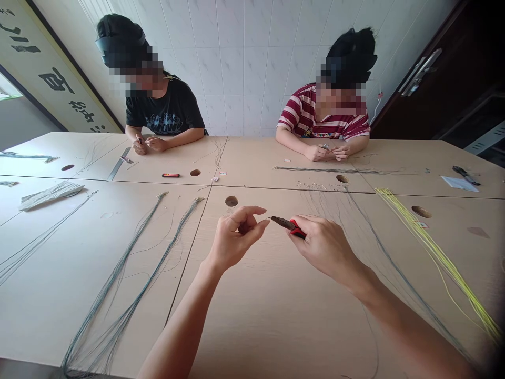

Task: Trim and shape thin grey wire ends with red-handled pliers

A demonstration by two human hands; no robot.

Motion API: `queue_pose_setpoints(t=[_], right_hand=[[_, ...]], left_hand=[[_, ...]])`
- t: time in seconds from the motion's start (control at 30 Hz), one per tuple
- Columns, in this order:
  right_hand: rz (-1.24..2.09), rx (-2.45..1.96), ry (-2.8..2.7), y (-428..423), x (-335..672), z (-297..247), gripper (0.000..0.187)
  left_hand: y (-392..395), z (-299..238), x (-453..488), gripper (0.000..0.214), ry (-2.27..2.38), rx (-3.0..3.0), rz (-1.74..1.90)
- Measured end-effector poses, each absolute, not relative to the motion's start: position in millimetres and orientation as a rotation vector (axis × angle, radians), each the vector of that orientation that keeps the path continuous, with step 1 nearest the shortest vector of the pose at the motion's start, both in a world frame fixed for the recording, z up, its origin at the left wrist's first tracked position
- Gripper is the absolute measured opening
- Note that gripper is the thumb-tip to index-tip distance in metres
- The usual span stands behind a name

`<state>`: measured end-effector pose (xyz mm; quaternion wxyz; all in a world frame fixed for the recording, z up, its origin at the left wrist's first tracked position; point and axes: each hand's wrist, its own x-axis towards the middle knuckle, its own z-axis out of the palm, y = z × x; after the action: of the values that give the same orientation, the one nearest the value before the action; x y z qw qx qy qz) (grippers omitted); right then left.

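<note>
My right hand (325, 245) is closed around small red-handled pliers (283, 222), whose dark jaws point left. A tiny dark piece shows at the jaw tip, too small to name. Facing that tip is my left hand (239, 237), its thumb and forefinger bent toward each other with a narrow gap between them; the other fingers curl behind. I see nothing clearly held in it. Both hands are raised over the table (252, 295). Thin grey wires (379, 237) lie to the right of my right hand, partly passing under the forearm.
Two bundles of blue-green wires (130, 252) lie on the left, a yellow wire bundle (437, 252) on the right. Round holes (231, 201) pierce the tabletop. Across sit a person in black (169, 108) and a person in striped red (300, 116), both handling small things. A red marker (171, 175) lies between.
</note>
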<state>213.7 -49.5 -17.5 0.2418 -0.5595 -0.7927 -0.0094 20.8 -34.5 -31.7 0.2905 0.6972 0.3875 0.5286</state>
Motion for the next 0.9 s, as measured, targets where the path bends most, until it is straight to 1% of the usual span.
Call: queue_pose_setpoints(t=[0.17, 0.4, 0.63, 0.9], right_hand=[[-0.003, -1.596, -2.167, -49, 215, -16, 0.021], [-0.001, -1.663, -2.181, -51, 216, -12, 0.024], [0.013, -1.755, -2.2, -52, 217, -6, 0.024], [-0.012, -1.806, -2.198, -50, 220, -7, 0.021]], left_hand=[[-33, -32, 19, 0.014, 1.039, 1.835, 1.369], [-31, -33, 18, 0.015, 1.028, 1.844, 1.226], [-25, -34, 14, 0.013, 1.129, 1.813, 1.084], [-14, -39, 2, 0.015, 1.173, 1.753, 1.11]])
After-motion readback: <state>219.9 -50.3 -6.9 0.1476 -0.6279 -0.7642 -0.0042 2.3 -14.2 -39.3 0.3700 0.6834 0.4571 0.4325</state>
